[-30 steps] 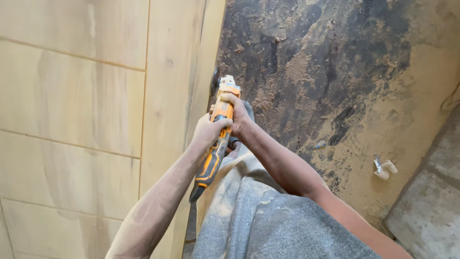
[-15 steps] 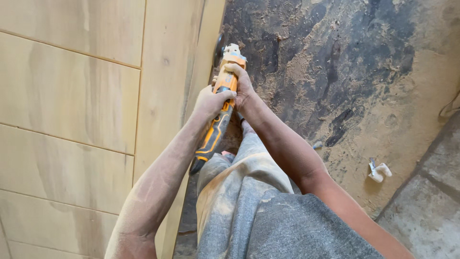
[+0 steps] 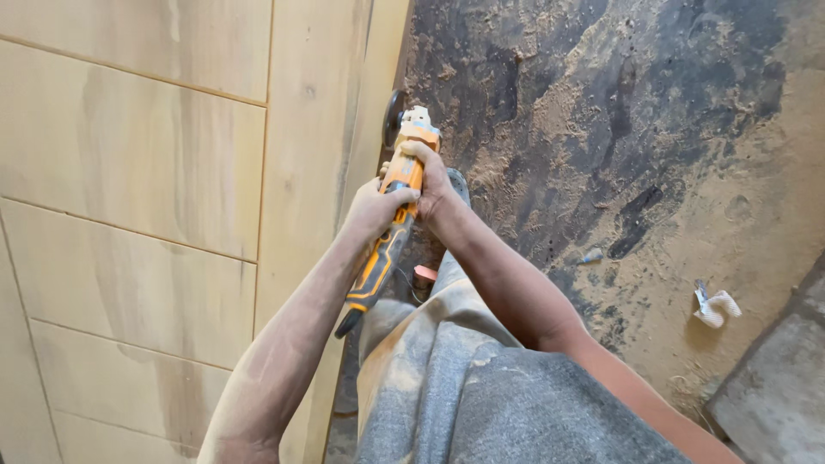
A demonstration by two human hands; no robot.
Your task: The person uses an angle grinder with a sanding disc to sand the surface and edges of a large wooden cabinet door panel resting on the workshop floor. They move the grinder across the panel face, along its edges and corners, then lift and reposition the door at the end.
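Both my hands grip an orange and black angle grinder (image 3: 391, 232). My left hand (image 3: 371, 209) wraps the middle of its body. My right hand (image 3: 432, 179) holds it nearer the head. The dark disc (image 3: 393, 116) at the tool's tip sits against the right edge of a pale wood-look panel (image 3: 318, 129). My dusty grey trousers (image 3: 455, 378) fill the bottom of the view, and one shoe tip (image 3: 458, 182) shows just past my right hand.
Beige wood-look tiles with thin seams (image 3: 129, 180) cover the left side. To the right lies a dark floor covered in sawdust (image 3: 619, 129). A crumpled white scrap (image 3: 713, 305) lies at the right, near a grey slab (image 3: 773, 395).
The grinder and both hands have shifted slightly up the panel edge, with the disc now against it. The view has also moved a little.
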